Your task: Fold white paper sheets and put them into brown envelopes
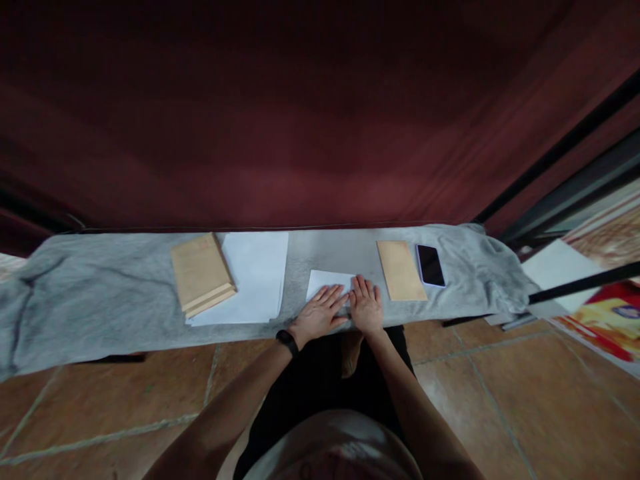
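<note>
A small white sheet (323,279), apparently folded, lies on the grey cloth in front of me. My left hand (321,313) rests flat on its lower left part, fingers spread. Beside it, my right hand (367,307) presses flat on the sheet's right end, with its fingers extended. The hands nearly touch, and they cover much of the paper's lower edge. To the right of my right hand lies a single brown envelope (401,271).
On the left, a stack of brown envelopes (201,269) overlaps a pile of white paper (260,277). A phone (431,265) lies right of the single envelope. The narrow cloth-covered surface (115,293) runs along a dark red panel (300,133).
</note>
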`<state>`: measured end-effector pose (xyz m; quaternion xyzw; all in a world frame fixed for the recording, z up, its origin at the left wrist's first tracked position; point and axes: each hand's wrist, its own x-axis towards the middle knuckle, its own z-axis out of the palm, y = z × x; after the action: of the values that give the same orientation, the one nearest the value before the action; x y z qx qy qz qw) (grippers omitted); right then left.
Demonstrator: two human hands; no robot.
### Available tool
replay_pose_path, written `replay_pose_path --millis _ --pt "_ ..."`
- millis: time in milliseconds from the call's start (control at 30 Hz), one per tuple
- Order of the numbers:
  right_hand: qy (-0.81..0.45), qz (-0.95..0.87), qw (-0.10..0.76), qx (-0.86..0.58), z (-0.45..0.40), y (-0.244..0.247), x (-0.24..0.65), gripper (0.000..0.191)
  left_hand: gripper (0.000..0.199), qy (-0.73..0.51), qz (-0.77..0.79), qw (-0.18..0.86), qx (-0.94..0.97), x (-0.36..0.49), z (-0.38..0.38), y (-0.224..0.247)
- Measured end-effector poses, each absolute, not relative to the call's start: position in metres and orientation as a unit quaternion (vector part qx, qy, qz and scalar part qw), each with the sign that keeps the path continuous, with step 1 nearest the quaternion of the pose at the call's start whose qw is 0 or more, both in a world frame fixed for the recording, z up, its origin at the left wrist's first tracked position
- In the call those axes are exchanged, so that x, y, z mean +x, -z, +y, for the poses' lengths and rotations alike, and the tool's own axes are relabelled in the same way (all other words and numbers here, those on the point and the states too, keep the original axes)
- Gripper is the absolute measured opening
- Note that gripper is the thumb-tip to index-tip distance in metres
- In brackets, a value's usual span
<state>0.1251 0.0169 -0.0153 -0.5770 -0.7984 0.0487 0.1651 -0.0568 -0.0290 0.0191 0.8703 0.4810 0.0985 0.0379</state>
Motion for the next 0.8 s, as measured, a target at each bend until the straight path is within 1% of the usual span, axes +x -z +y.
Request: replay_pose_path --millis 233,500,800 --pt "-0.046 -0.793 0.174 -0.581 0.015 0.017 0.131 0.050 0.055 -0.114 0.492 0.033 0.863 -0.056 -0.029 -0.017" --pt "-0.035 -0.787 0.182 -0.588 0.012 0.012 0.131 0.049 0.066 -0.117 0.569 0.016 0.814 -0.054 -0.028 -0.007" --pt "-0.037 -0.785 0.174 -0.593 0.011 0.007 0.135 0.049 0.069 -0.124 0.649 0.003 0.751 -0.052 -0.033 -0.006"
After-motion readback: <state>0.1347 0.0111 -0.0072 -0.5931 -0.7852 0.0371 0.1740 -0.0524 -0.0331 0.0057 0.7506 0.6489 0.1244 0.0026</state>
